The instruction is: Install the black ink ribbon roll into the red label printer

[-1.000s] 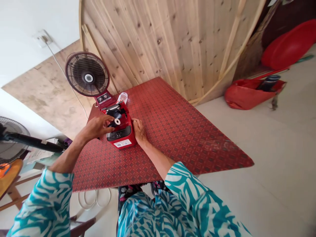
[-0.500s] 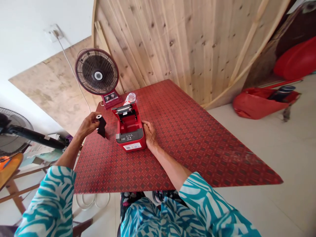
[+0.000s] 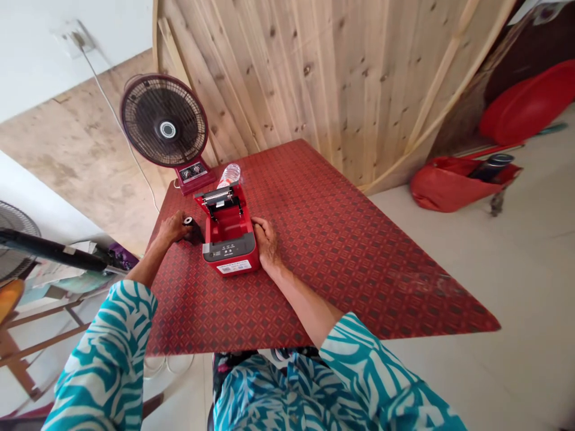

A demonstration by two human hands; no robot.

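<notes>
A small red label printer (image 3: 231,261) stands on the table with its dark-edged lid (image 3: 220,196) raised and its red inner bay showing, nothing in it that I can see. My right hand (image 3: 268,242) lies along the printer's right side, fingers curled against it and steadying it. Left of the printer, low over the table, my left hand (image 3: 173,228) pinches a black roll (image 3: 193,230) with a white core end facing up. The roll is close to the printer's left wall but outside it. My left fingertips are partly hidden.
Behind the printer lies a clear plastic bottle (image 3: 230,173), and a dark red table fan (image 3: 167,129) stands at the back left corner. The patterned red table (image 3: 359,269) reaches right towards a red bag (image 3: 444,188) on the floor. A second fan (image 3: 49,248) stands at far left.
My left hand has brought the black roll down and right, closer to the printer, and the loose strip no longer hangs as visibly. My right hand stays on the printer. The view has shifted slightly.
</notes>
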